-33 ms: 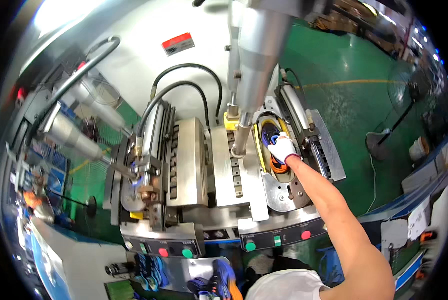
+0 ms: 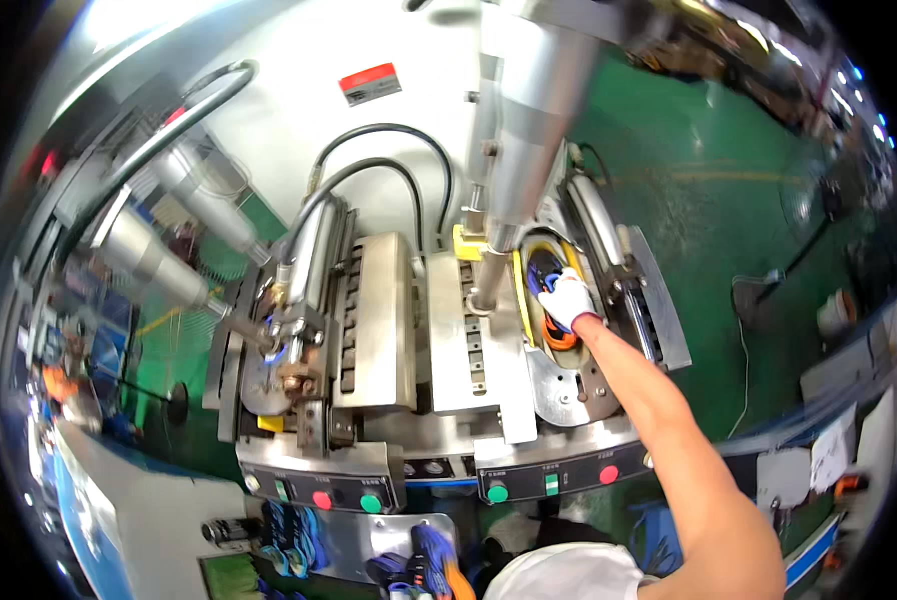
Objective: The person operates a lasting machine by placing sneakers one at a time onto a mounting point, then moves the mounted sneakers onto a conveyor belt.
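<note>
My right hand [image 2: 568, 301], in a white glove with a dark red cuff, reaches into the right-hand station of a metal pressing machine. Its fingers are closed on the upper part of a dark blue and orange shoe [image 2: 560, 337], whose middle they partly hide. The shoe lies lengthwise in the oval well, between yellow side strips [image 2: 523, 300], above a holed metal plate [image 2: 571, 398]. A silver press cylinder [image 2: 530, 120] stands just left of the shoe. My left hand is out of view.
Red and green buttons sit on the front control panels [image 2: 558, 480]. Several blue shoes [image 2: 433, 560] rest on a metal tray below. The left station [image 2: 308, 350] holds rods, hoses and clamps. A standing fan [image 2: 818, 215] is on the green floor to the right.
The whole picture has shifted slightly and blurred. My right hand keeps its place on the shoe.
</note>
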`<act>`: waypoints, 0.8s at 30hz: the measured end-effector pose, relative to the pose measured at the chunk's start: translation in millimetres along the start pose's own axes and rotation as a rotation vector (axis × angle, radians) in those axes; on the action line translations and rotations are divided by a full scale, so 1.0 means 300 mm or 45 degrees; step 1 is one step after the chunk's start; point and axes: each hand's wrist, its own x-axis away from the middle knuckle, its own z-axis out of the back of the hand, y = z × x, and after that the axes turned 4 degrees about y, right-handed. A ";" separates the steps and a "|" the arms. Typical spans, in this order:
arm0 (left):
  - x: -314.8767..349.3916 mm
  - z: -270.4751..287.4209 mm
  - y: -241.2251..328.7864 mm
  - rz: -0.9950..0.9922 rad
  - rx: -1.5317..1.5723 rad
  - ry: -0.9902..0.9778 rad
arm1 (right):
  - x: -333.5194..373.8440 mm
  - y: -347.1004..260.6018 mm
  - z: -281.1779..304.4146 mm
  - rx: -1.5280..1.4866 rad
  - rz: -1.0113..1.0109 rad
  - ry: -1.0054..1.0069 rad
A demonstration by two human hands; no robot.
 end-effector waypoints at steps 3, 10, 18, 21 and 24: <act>-0.089 -0.224 -0.078 0.038 0.489 0.561 | -0.091 0.055 -0.036 0.315 0.088 -0.301; -0.201 -0.390 -0.317 0.062 0.052 0.677 | 0.580 -0.296 0.178 -0.331 0.567 0.261; -0.030 -0.123 -0.417 -0.201 0.248 0.920 | 1.234 -0.135 -0.214 0.680 1.304 -0.262; -0.127 -0.219 -0.461 0.077 0.450 0.841 | 1.402 -0.269 -0.223 0.315 1.197 -0.604; -0.231 -0.253 -0.500 0.253 0.527 0.652 | 1.729 -0.470 -0.357 -0.259 0.632 -1.374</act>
